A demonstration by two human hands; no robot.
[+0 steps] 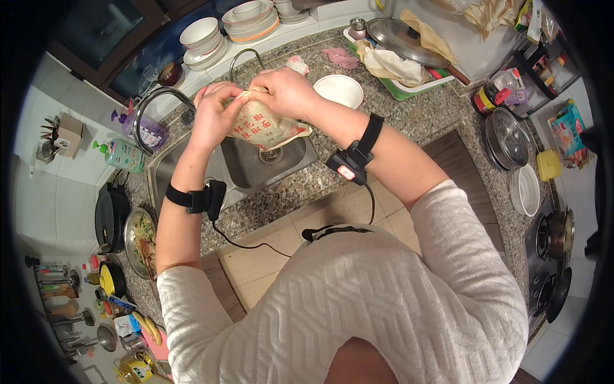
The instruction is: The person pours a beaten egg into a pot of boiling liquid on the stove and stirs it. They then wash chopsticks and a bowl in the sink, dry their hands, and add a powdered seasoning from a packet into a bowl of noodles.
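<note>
Both my hands grip the top edge of a cream-coloured packet [267, 125] with red printing, held up over the sink [246, 168]. My left hand [216, 114] has its thumb and fingers closed on the packet's left upper corner. Right beside it, my right hand [283, 93] pinches the same edge, so the two thumbs almost meet. The packet hangs tilted, its lower right corner pointing toward the counter. What it contains is hidden. Beneath it the drain [270, 155] shows in the right basin.
A white bowl [339, 91] stands behind my right wrist. The curved faucet [144, 115] and soap bottles [121, 155] are left of the sink. A metal bowl of food [137, 237] sits near my left forearm. Stacked dishes [251, 25] line the sill; a lidded pan [409, 41] lies back right.
</note>
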